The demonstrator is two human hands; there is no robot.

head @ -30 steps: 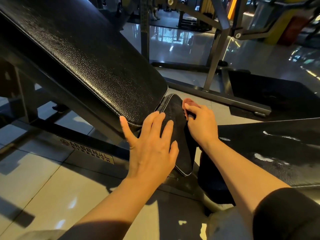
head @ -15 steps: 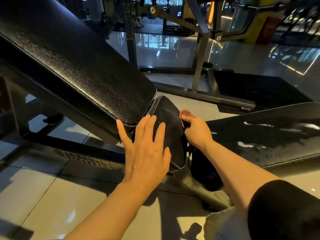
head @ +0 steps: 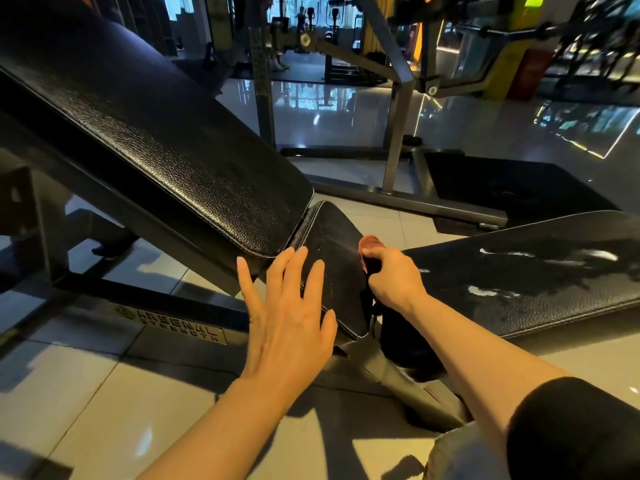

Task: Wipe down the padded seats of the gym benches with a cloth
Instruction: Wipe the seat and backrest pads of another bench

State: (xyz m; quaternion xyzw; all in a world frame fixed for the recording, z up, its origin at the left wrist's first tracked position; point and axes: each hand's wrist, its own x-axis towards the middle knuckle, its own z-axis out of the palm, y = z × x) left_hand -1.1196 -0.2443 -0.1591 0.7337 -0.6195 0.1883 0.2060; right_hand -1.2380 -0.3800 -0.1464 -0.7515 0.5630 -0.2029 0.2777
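A black incline bench fills the left: its long padded backrest (head: 156, 147) slopes down to a small padded seat (head: 332, 244) with white stitching. My left hand (head: 287, 306) lies flat with straight fingers on the seat's near left edge. My right hand (head: 391, 275) grips a reddish cloth (head: 370, 242) and presses it against the seat's right side. Most of the cloth is hidden under my fingers. A second black padded bench (head: 526, 271) lies to the right, with wet streaks shining on its surface.
The bench's dark steel frame (head: 173, 320), with a brand plate, runs along the tiled floor (head: 86, 393) below my left hand. A grey machine frame (head: 398, 133) and a black floor mat (head: 502, 185) stand behind the seat. More gym machines fill the background.
My right hand has slid the cloth down the right side of the seat towards me. My left hand has stayed flat on the seat's left edge. The view has tilted up.
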